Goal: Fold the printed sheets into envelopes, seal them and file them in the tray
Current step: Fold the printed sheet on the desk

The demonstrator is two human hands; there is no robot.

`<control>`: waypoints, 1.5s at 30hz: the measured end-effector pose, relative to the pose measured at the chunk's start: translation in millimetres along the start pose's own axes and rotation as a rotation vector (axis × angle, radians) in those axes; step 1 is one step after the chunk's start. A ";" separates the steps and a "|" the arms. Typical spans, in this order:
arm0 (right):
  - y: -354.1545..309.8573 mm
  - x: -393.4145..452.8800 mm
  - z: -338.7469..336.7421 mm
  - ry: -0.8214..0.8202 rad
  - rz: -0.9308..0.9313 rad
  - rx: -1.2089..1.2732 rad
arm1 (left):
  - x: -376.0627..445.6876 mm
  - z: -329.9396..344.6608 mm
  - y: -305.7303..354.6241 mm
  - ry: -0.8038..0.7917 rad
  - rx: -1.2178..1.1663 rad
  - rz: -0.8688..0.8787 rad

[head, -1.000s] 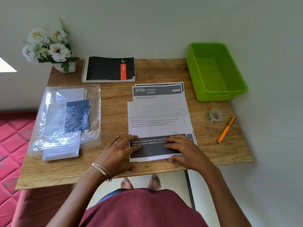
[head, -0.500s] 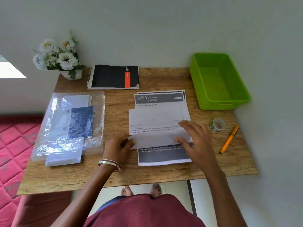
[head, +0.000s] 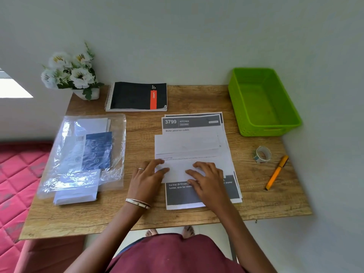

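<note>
A stack of printed sheets (head: 192, 123) lies in the middle of the wooden table (head: 110, 217), headed "3799 KITCHEN". The top sheet's lower part is folded up into a white flap (head: 177, 171). My left hand (head: 146, 181) and my right hand (head: 209, 181) both lie flat on that flap, fingers spread. A white envelope (head: 187, 143) rests across the stack above the fold. At the back right stands the green tray (head: 262, 132), nothing in it.
A clear plastic bag of envelopes (head: 84, 154) lies left of the stack. A black spiral notebook (head: 136, 96) and a pot of white flowers (head: 71, 75) sit at the back. A tape roll (head: 261, 154) and an orange pen (head: 276, 173) lie on the right. A red mattress (head: 15, 174) borders the table's left.
The bottom of the top sheet has been lifted and folded upward. Both hands have moved from the sheet's lower edge onto the folded flap and now lie flat on it.
</note>
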State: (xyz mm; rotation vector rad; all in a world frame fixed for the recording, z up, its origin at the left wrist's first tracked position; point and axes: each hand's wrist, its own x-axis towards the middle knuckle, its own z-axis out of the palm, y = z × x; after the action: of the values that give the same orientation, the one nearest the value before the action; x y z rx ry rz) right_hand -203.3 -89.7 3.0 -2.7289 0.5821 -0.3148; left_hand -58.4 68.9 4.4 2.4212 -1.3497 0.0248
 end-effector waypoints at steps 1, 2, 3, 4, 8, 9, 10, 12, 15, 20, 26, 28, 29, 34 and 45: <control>7.5 -1.9 -2.0 0.013 0.033 0.023 | 0.1 -0.7 -1.9 -0.021 0.008 0.015; 16.7 -4.9 -4.7 0.030 0.069 0.041 | 0.3 -3.0 -3.4 -0.044 0.012 0.029; 26.9 -8.5 -8.0 0.043 0.105 0.048 | 0.0 -4.6 -5.2 -0.060 0.025 0.059; 36.7 -12.3 -11.9 0.050 0.136 0.049 | -0.2 -7.3 -7.0 -0.092 0.042 0.094; 61.7 -18.6 -23.5 0.049 0.147 0.022 | 2.6 -10.1 -20.3 -0.193 0.073 0.181; 64.1 -18.3 -24.3 0.038 0.126 0.003 | 3.7 -8.2 -23.9 -0.189 0.081 0.206; 65.5 -17.3 -24.9 0.030 0.102 -0.022 | 4.3 -7.6 -25.9 -0.182 0.094 0.232; 67.1 -14.5 -26.0 0.024 0.052 -0.079 | 4.6 -6.9 -29.0 -0.146 0.121 0.304; 69.3 -12.0 -28.6 0.043 -0.054 -0.194 | 5.9 -8.6 -31.8 -0.090 0.175 0.433; 71.9 -12.7 -32.2 0.053 -0.270 -0.375 | 13.6 -14.2 -32.2 -0.063 0.230 0.537; 80.8 -5.6 -35.5 0.124 -0.399 -0.380 | 15.4 -14.6 -37.9 -0.133 0.112 0.439; 75.8 0.6 -37.4 0.177 -0.355 -0.314 | 15.9 -13.7 -39.4 -0.084 0.041 0.358; 73.0 3.0 -38.7 0.208 -0.311 -0.242 | 15.8 -12.9 -39.0 -0.033 -0.042 0.303; 62.0 15.3 -47.8 0.303 -0.011 0.298 | 22.6 -19.0 -21.0 0.160 -0.429 -0.010; 57.8 66.9 -27.4 0.435 0.400 0.592 | 82.1 -11.4 -8.9 0.132 -0.696 -0.565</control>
State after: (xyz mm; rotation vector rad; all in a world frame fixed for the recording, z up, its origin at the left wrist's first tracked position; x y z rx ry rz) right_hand -171.8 -175.6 16.8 -1.9307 0.9493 -0.8332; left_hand -4.8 9.6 28.0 2.0438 -0.4555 -0.3604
